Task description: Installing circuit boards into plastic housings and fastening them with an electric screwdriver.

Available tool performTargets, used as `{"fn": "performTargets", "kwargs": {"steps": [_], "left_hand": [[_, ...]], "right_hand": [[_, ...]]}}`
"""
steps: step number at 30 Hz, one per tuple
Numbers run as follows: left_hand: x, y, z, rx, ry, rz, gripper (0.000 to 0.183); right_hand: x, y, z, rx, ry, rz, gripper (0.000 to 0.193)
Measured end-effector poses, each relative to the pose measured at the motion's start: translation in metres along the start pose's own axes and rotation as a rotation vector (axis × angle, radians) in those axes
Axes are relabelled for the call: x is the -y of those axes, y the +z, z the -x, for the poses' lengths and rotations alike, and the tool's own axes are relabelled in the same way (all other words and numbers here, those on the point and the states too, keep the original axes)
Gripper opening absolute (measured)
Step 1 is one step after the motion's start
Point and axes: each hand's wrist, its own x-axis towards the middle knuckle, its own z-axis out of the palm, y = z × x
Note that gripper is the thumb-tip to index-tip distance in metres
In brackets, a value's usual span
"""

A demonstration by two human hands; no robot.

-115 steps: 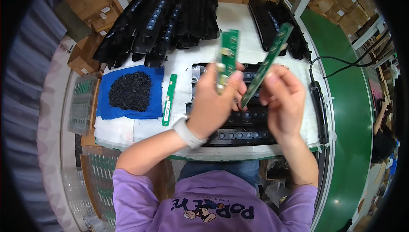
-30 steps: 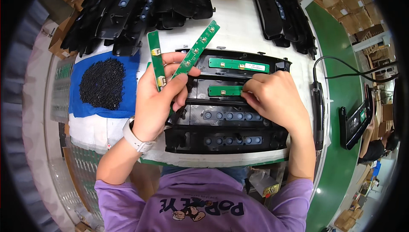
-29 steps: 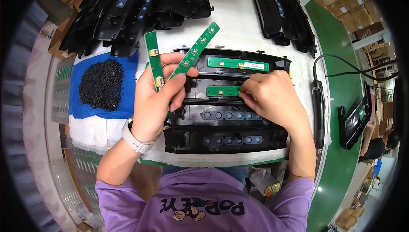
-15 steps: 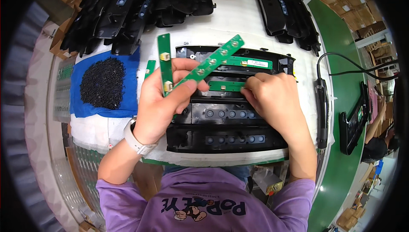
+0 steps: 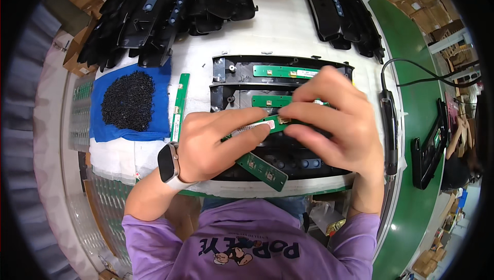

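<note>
Where the white worktop [image 5: 288,23] runs away from the body, heaped at its far edge with two piles of black plastic housings, a large one far left [image 5: 170,7] and a smaller one far right [image 5: 342,10]. On the left, a blue cloth [image 5: 110,131] bearing a mound of small black screws [image 5: 128,100], with a spare green circuit strip [image 5: 179,106] lying flat just beside the cloth's right edge. Straight ahead, a row of long black frames [image 5: 231,69] laid side by side, the farthest carrying a green board [image 5: 285,71] seated in its channel, the next carrying another green board [image 5: 275,100] partly covered by fingers. Along the right edge of the worktop, a black cable [image 5: 406,69] and a dark handheld tool [image 5: 389,131] near the right wrist, then a green conveyor belt [image 5: 411,213]. At centre, above the nearer frames and hiding much of them, left hand [image 5: 213,143] closed around two narrow green circuit strips: one [image 5: 260,124] raised and pointing right between thumb and fingers, one [image 5: 262,166] jutting down-right beneath the palm; white watch [image 5: 167,164] on that wrist. Right hand [image 5: 334,120] curled, fingertips pinching narrowly at the tip of the raised strip. Purple sleeves and shirt below.
</note>
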Motion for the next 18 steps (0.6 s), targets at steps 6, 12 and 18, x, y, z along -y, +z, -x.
{"fn": "performTargets", "kwargs": {"steps": [6, 12, 18], "left_hand": [[0.002, 0.001, -0.005, -0.011, -0.048, 0.096, 0.026], [0.0, 0.0, -0.005, -0.104, -0.218, 0.207, 0.022], [-0.001, 0.008, -0.004, -0.027, -0.298, 0.326, 0.018]], "right_hand": [[-0.011, 0.001, 0.007, 0.175, 0.073, -0.231, 0.02], [-0.011, 0.011, 0.009, 0.269, 0.095, -0.548, 0.027], [-0.005, 0.032, 0.011, 0.157, -0.067, -0.481, 0.019]]}}
